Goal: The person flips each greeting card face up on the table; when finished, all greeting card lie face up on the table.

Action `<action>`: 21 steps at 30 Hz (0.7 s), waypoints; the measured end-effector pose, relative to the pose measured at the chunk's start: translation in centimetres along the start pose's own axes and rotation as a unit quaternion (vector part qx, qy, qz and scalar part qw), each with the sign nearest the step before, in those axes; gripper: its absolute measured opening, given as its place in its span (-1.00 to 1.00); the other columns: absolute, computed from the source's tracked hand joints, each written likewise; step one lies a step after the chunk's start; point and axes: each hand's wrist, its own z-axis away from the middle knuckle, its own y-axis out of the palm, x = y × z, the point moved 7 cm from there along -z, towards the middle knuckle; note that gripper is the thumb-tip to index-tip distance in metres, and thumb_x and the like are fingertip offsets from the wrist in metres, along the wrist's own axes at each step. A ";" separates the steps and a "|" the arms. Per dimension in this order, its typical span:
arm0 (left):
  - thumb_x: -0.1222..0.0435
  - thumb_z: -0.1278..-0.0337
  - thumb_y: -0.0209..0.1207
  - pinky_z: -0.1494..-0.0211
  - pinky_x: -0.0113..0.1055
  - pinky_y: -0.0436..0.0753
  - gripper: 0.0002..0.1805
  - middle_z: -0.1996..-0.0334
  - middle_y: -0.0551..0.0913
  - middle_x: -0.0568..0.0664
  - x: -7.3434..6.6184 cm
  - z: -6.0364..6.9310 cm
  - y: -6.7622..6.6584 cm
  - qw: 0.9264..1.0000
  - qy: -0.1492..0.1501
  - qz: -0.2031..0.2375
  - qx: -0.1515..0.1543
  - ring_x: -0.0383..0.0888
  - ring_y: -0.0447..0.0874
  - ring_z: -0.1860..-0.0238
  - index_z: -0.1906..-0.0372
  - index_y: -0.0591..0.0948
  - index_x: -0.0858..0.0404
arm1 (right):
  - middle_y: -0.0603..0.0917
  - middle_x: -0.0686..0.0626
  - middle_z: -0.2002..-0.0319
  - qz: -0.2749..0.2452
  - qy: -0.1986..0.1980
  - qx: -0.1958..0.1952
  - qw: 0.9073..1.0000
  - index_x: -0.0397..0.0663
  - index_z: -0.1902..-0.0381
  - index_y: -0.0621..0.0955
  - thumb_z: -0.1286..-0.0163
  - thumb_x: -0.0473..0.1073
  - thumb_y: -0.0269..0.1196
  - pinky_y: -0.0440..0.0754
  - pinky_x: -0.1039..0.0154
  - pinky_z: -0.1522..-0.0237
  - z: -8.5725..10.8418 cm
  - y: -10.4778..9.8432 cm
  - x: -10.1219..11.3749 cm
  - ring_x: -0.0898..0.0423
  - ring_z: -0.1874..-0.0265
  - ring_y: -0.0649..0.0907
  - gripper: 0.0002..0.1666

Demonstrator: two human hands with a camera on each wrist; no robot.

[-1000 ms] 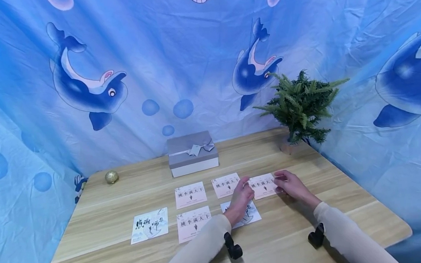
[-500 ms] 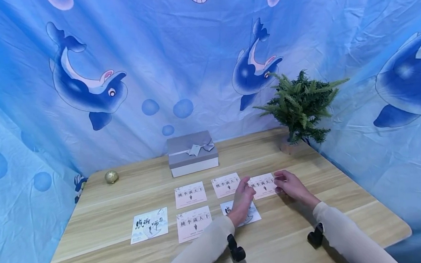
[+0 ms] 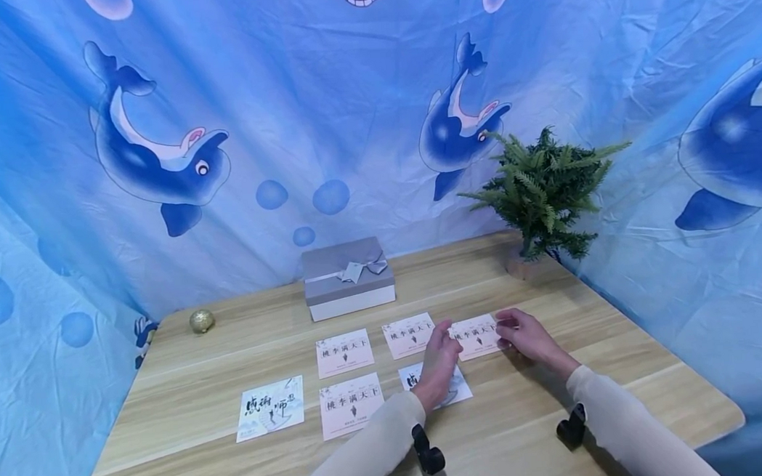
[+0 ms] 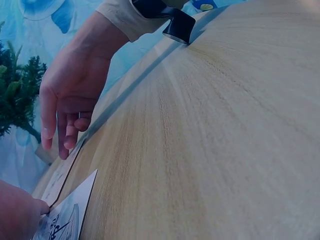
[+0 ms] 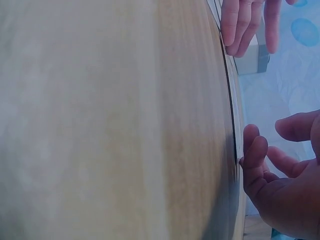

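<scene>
A pink-and-white card printed with dark characters lies flat on the wooden table between my two hands. My left hand is at its left edge, fingertips touching or very near it. At the opposite edge is my right hand, its fingertips against the card's side. In the right wrist view the thumb of my right hand stands apart from the fingers, with nothing pinched between them. Beneath my left wrist a blue-and-white card is partly hidden. Just left of my left fingertips lies another pink card.
Two more pink cards and a blue-and-white card lie to the left. Farther back stand a grey-lidded gift box, a gold ball and a small artificial tree. A dolphin-print curtain hangs behind the table.
My left hand and forearm have shifted slightly to the right since a second ago. My right hand and the cards look almost unmoved.
</scene>
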 end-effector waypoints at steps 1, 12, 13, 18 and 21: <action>0.43 0.08 0.06 -0.51 0.06 0.12 -0.23 -0.47 0.10 0.36 0.0 0.0 -0.1 1.000 -0.001 0.002 0.000 0.23 0.01 -0.50 -0.40 0.28 0.36 | 0.60 -0.33 0.03 -0.001 0.000 0.000 1.000 -0.39 -0.20 0.43 -0.39 -0.29 0.14 0.60 0.23 0.39 -0.1 0.1 0.0 0.05 0.32 0.66 -0.54; 0.40 0.08 0.08 -0.49 0.06 0.18 -0.24 -0.45 0.17 0.35 -0.1 0.0 -0.8 1.000 -0.003 -0.013 -0.015 0.24 0.07 -0.48 -0.39 0.30 0.35 | 0.60 -0.32 0.05 -0.009 -0.006 0.013 1.000 -0.42 -0.19 0.44 -0.39 -0.29 0.13 0.64 0.21 0.31 -0.5 0.8 0.4 0.03 0.28 0.67 -0.55; 0.40 0.08 0.08 -0.49 0.06 0.18 -0.25 -0.45 0.17 0.35 -0.2 0.0 -0.9 1.000 0.000 -0.014 -0.015 0.24 0.07 -0.48 -0.38 0.30 0.36 | 0.60 -0.32 0.05 -0.010 -0.007 0.015 1.000 -0.42 -0.19 0.44 -0.40 -0.29 0.14 0.65 0.21 0.30 -0.6 0.9 0.4 0.02 0.28 0.68 -0.54; 0.38 0.05 0.07 -0.47 0.06 0.23 -0.28 -0.40 0.28 0.33 -1.6 0.4 -1.6 0.999 0.012 -0.032 -0.019 0.22 0.24 -0.40 -0.37 0.33 0.33 | 0.60 -0.34 0.00 0.004 -0.014 0.017 1.000 -0.39 -0.21 0.44 -0.41 -0.26 0.14 0.64 0.23 0.29 -0.7 1.2 0.8 -0.04 0.18 0.67 -0.54; 0.36 0.02 0.06 -0.47 0.04 0.23 -0.28 -0.40 0.27 0.32 -2.5 0.8 -2.2 0.999 0.010 -0.039 -0.015 0.20 0.25 -0.40 -0.39 0.32 0.30 | 0.60 -0.32 -0.02 0.019 -0.025 0.012 0.999 -0.36 -0.20 0.46 -0.41 -0.24 0.15 0.62 0.26 0.28 -0.8 1.4 1.4 -0.07 0.12 0.65 -0.54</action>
